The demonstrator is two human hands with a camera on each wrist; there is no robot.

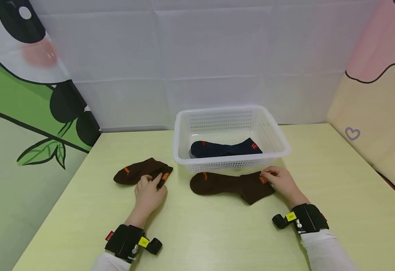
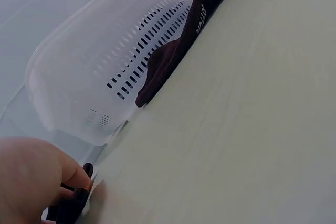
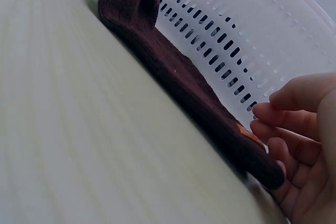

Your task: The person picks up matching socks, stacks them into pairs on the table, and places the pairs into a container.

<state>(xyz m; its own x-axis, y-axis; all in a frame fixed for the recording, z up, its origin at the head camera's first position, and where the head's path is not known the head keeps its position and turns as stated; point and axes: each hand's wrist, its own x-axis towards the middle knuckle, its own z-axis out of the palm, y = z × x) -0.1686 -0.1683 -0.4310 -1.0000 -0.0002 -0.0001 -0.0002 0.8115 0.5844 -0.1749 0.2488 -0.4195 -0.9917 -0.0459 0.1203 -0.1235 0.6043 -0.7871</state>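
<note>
On the left, a dark brown sock (image 1: 140,171) with an orange stripe and an orange label lies on the table. My left hand (image 1: 149,196) pinches it near the cuff; in the left wrist view, dark cloth shows around the fingertips. A second brown sock (image 1: 222,184) lies stretched out in front of the basket, its labelled cuff to the right. Over that cuff is my right hand (image 1: 282,183), its fingers loosely bent. The right wrist view shows the thumb and fingertips just beside the cuff's edge, with nothing pinched between them.
A white perforated plastic basket (image 1: 231,163) stands at the back of the table. Inside lies a navy sock (image 1: 222,149) with red marks. A white cloth wall (image 1: 214,56) closes off the back, and printed panels stand at both sides.
</note>
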